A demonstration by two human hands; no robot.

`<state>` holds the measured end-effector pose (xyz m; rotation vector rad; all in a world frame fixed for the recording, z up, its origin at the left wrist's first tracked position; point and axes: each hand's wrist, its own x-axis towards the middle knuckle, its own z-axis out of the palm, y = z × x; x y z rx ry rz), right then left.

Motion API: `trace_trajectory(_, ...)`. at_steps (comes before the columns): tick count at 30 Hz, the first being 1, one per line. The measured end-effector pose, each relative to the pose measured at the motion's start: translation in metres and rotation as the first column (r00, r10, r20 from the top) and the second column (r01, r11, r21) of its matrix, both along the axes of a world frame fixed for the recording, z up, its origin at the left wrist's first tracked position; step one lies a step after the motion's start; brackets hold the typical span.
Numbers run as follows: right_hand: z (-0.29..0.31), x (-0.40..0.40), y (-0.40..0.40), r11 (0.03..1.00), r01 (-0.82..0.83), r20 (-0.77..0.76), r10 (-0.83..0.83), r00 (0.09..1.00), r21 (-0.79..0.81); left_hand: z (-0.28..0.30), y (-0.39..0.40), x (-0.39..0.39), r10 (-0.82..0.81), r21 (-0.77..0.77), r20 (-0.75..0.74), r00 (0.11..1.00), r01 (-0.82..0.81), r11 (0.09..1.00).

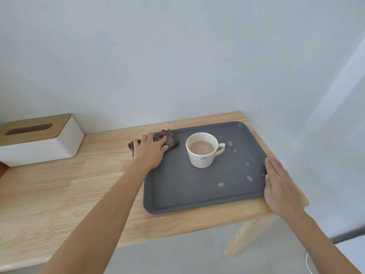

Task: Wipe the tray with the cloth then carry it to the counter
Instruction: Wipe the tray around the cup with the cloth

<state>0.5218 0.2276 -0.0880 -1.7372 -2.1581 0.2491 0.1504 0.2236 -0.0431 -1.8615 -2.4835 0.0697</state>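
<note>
A dark grey rectangular tray lies on the right part of a light wooden table. Pale spilled drops dot its right side. A white cup of milky coffee stands upright near the tray's middle back. A crumpled brown cloth lies over the tray's back left corner. My left hand presses flat on the cloth, fingers spread over it. My right hand rests flat against the tray's right rim, fingers straight and together.
A white tissue box with a wooden lid sits at the table's back left. The table stands against a pale wall; its right edge runs just beyond the tray. A wooden leg shows below, over grey floor.
</note>
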Motion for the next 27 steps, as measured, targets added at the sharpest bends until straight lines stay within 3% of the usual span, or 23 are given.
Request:
trace_trajectory(6,0.001,0.0,-0.001,1.0,0.007,-0.006,-0.007,1.0,-0.004,0.004,-0.032,0.015,-0.079,0.017,-0.083,0.993,0.08,0.997)
trace_trajectory(13,0.002,-0.003,-0.002,0.999,0.019,-0.015,-0.019,1.0,-0.03,-0.015,-0.136,0.055,-0.226,0.219,-0.106,0.968,0.244,0.945)
trace_trajectory(17,0.004,-0.003,-0.004,0.999,0.021,-0.025,-0.022,0.999,-0.041,-0.017,-0.132,0.088,-0.216,0.253,-0.099,0.971,0.235,0.939)
trace_trajectory(27,0.008,0.002,0.0,0.991,-0.027,-0.07,0.018,0.997,-0.13,-0.018,-0.086,0.182,-0.401,0.156,0.038,0.915,0.391,0.907)
